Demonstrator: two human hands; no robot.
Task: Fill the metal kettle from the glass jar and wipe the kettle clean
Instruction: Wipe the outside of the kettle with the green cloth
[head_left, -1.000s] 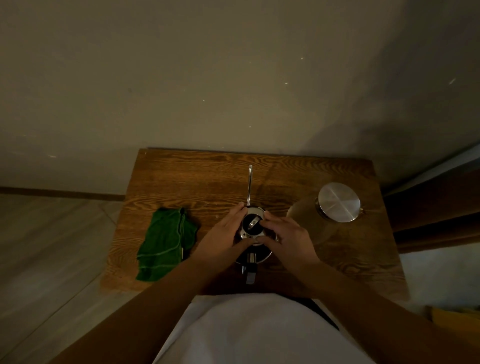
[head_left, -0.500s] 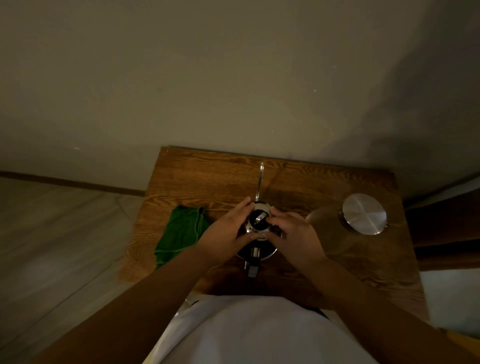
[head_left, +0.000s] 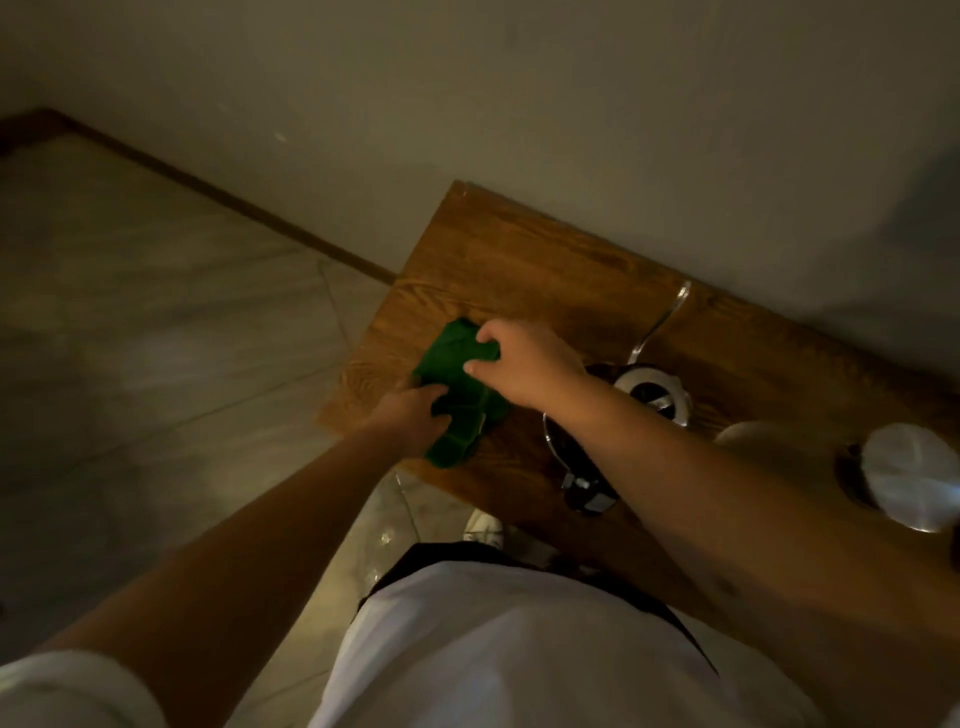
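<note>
Shirt (head_left: 519, 649): white, nearest the camera, below the desk's near edge.
Left hand (head_left: 410, 418): on the near-left part of the cloth, fingers curled into the fabric and gripping it.
Cloth (head_left: 457, 384): green, bunched, lying on the desk at its left end, left of the kettle and apart from it.
Right hand (head_left: 524, 364): reaches across in front of the kettle to the cloth's far-right edge; its fingers bend over that edge and pinch it.
Kettle (head_left: 654, 395): dark metal, upright on the desk just right of the cloth, partly hidden behind the right forearm; its lid is on, its handle points toward the person, its thin spout (head_left: 662, 322) runs away toward the wall.
Jar (head_left: 904, 475): glass, right of the kettle and near it, closed with a round silver lid; the glass body is dim and hard to make out.
Desk (head_left: 519, 260): brown wood grain, its far edge against the wall.
Floor (head_left: 156, 312): pale tiles, left of the desk.
Wall (head_left: 519, 104): plain, behind the desk.
</note>
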